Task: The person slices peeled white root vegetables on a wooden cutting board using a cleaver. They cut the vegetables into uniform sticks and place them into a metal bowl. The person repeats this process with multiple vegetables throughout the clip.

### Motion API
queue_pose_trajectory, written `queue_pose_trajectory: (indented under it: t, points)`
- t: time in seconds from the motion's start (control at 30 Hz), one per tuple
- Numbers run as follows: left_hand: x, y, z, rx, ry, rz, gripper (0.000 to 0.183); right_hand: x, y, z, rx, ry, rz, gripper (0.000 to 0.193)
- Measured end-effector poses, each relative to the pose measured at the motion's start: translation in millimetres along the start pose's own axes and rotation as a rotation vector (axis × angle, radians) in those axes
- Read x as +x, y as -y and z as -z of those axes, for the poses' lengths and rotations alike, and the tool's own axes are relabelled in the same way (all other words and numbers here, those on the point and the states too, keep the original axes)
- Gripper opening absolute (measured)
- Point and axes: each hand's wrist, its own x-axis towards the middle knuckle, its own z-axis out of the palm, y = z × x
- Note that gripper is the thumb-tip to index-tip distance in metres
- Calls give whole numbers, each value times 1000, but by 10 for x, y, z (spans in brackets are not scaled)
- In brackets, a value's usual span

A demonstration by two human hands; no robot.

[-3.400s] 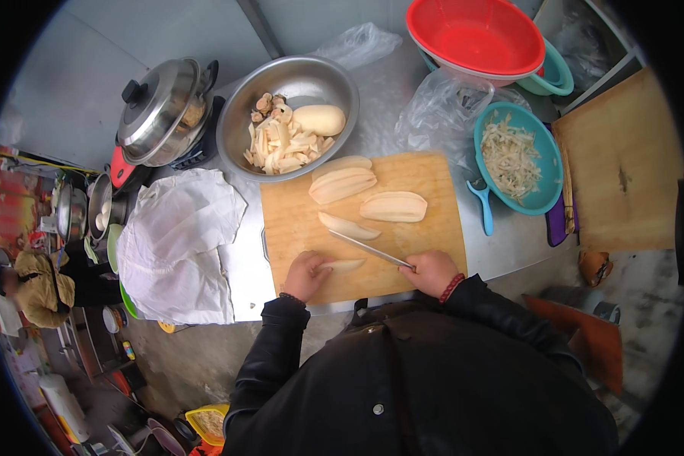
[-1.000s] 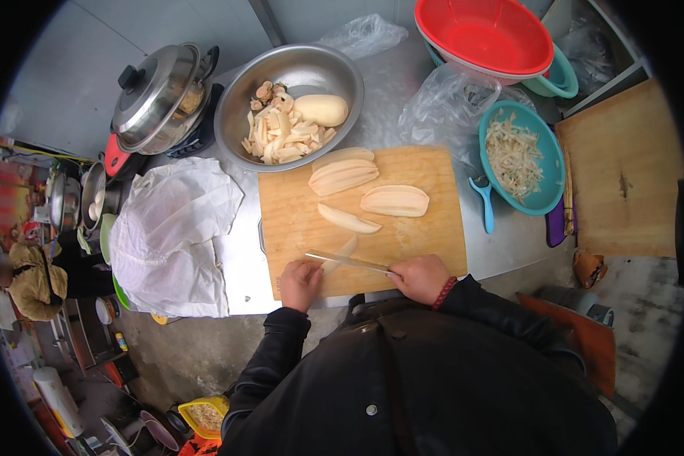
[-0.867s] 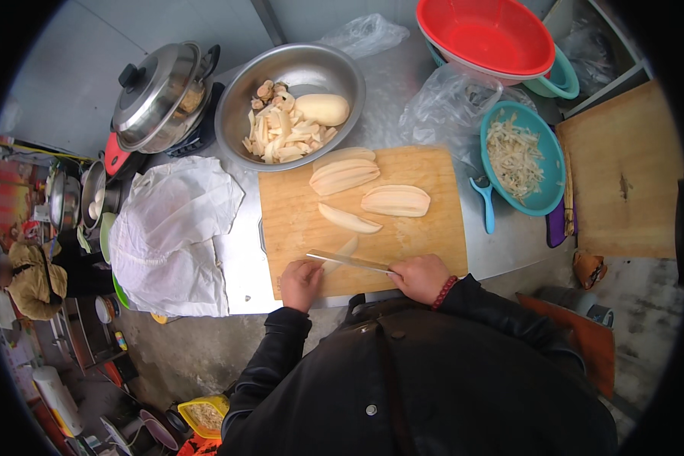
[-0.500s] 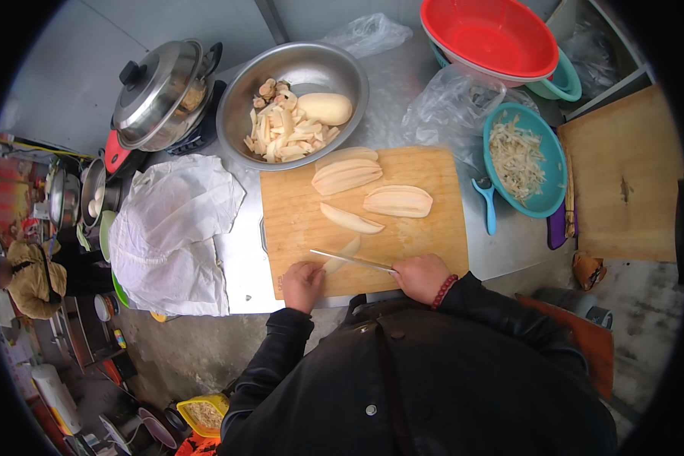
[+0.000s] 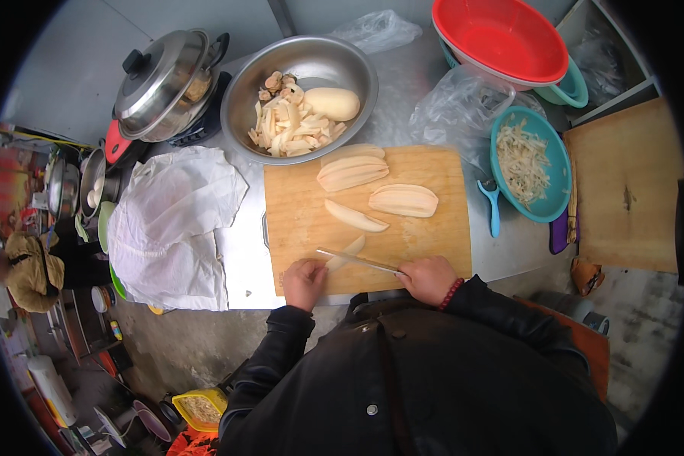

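Note:
A kitchen knife (image 5: 361, 260) is in my right hand (image 5: 431, 281), its fingers wrapped round the handle. The blade points left across a pale slice of lotus root (image 5: 353, 248) near the front of the wooden cutting board (image 5: 425, 251). Curled fingers of my left hand (image 5: 305, 283) pin the lower end of that slice, close to the knife tip. Farther up the board lie a single curved slice (image 5: 356, 216), a sliced half (image 5: 404, 200) at its right and a fanned stack (image 5: 352, 173) by the far edge.
Behind the board stands a steel bowl (image 5: 239, 125) of cut pieces and one whole peeled root. A white cloth (image 5: 175, 228) lies at left, below a lidded pot (image 5: 163, 83). Right are a blue peeler (image 5: 494, 213), a teal bowl (image 5: 558, 190) of peelings and a red basin (image 5: 501, 42).
The whole view has shifted slightly. Both hands keep their places on the board, and the knife still lies across the same slice.

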Motion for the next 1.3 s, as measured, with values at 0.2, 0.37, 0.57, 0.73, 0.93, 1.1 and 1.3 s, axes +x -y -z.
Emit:
queue_pose_trajectory:
  t: [0.2, 0.37, 0.57, 0.73, 0.93, 1.1, 1.3]
  points:
    - [10, -28, 18, 11, 4, 0, 8, -38, -42, -76, 0, -13, -8, 23]
    - [37, -51, 24, 7, -6, -10, 8, -43, -38, -92, -37, -51, 25, 23]
    - [50, -78, 32, 12, -11, -10, 7, -16, 31, -45, 32, -81, 42, 21]
    - [46, -63, 25, -1, -11, -21, 6, 5, 86, 20, -36, 27, 26, 19]
    - [41, -40, 18, 45, 14, 7, 6, 151, 144, -53, -60, 135, -93, 26]
    - [4, -67, -2, 82, -1, -8, 13, 135, 94, -85, -57, 80, -47, 28]
    - [-5, -53, 15, 78, 38, -82, 15, 48, 68, -74, 244, -161, -108, 25]
